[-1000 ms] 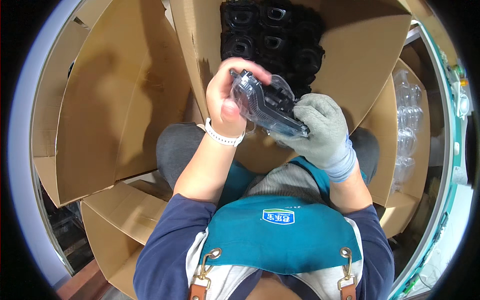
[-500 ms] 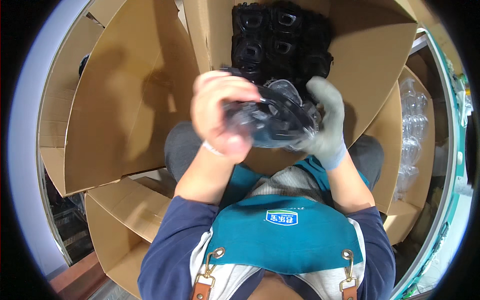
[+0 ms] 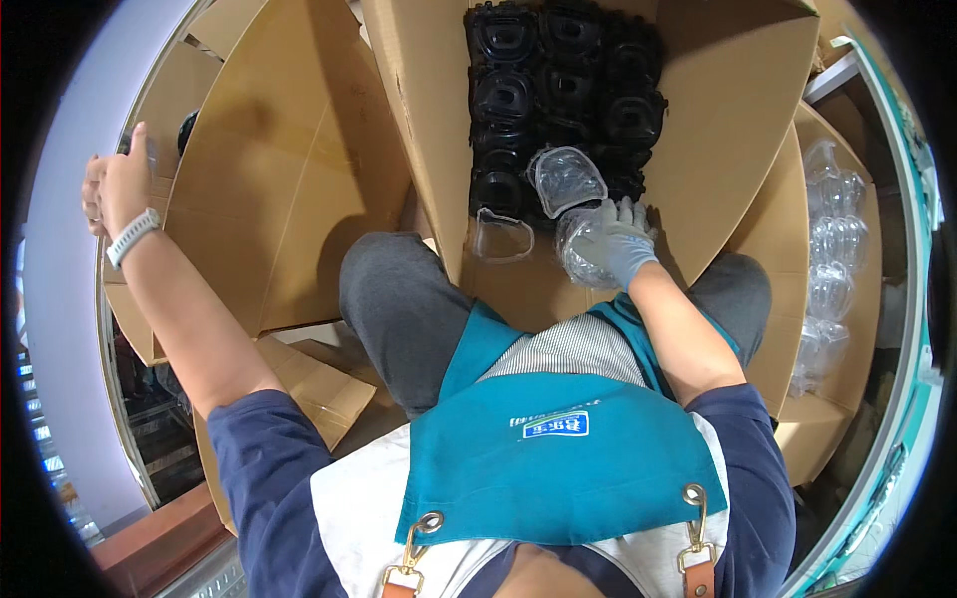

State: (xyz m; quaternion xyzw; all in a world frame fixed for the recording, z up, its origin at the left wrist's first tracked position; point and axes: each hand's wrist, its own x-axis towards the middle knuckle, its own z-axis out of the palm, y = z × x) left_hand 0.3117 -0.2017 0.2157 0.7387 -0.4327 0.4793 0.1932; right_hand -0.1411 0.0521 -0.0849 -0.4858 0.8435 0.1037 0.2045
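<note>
While our gray-gloved right hand (image 3: 618, 242), fingers extended, touches clear curved plastic shells (image 3: 576, 261) in the brown cardboard box (image 3: 733, 120), our half-curled bare left hand (image 3: 120, 189) is far left; either's hold, we can't tell. Beyond the shells: black molded plastic parts (image 3: 568, 90).

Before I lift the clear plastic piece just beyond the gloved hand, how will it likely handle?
The clear piece is probably light for its size: it looks like a thin, see-through shell. It likely holds its shape with slight flex, given its defined, curved rim. Its glossy surface could make it slippery.
</note>
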